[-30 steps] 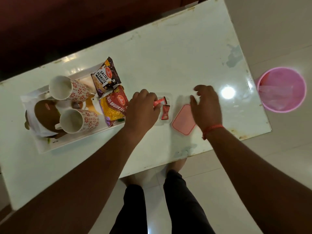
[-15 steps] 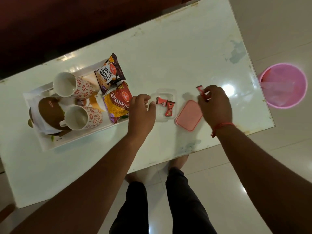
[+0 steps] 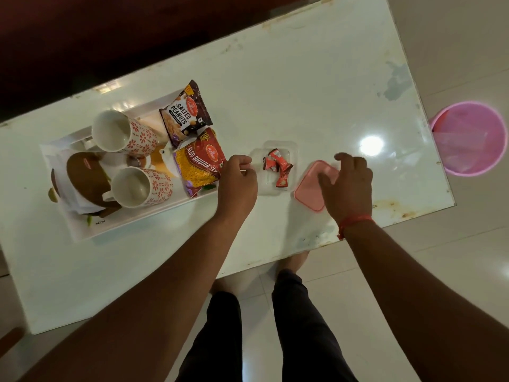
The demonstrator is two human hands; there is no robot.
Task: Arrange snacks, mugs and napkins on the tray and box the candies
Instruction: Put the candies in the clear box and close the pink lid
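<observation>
A small clear box (image 3: 292,146) sits on the table with three red-wrapped candies (image 3: 276,166) inside. Its pink lid (image 3: 307,195) lies flat just to its right. My left hand (image 3: 238,183) is curled against the box's left rim and pinches it. My right hand (image 3: 348,183) hovers over the lid's far right corner, fingers spread and thumb touching the lid. At the left, a white tray (image 3: 132,220) carries two floral mugs (image 3: 124,133) (image 3: 140,186), a salted peanuts packet (image 3: 184,117), an aloo bhujia packet (image 3: 199,164) and white napkins (image 3: 80,205) under a brown disc.
The white table (image 3: 303,92) has its near edge just below my hands and a stained right end. A pink bin (image 3: 469,139) stands on the floor past the table's right edge. My legs are below the near edge.
My right hand held a red candy above the table; that candy now lies in the clear box and the hand has come down onto the pink lid. My left hand stayed at the box.
</observation>
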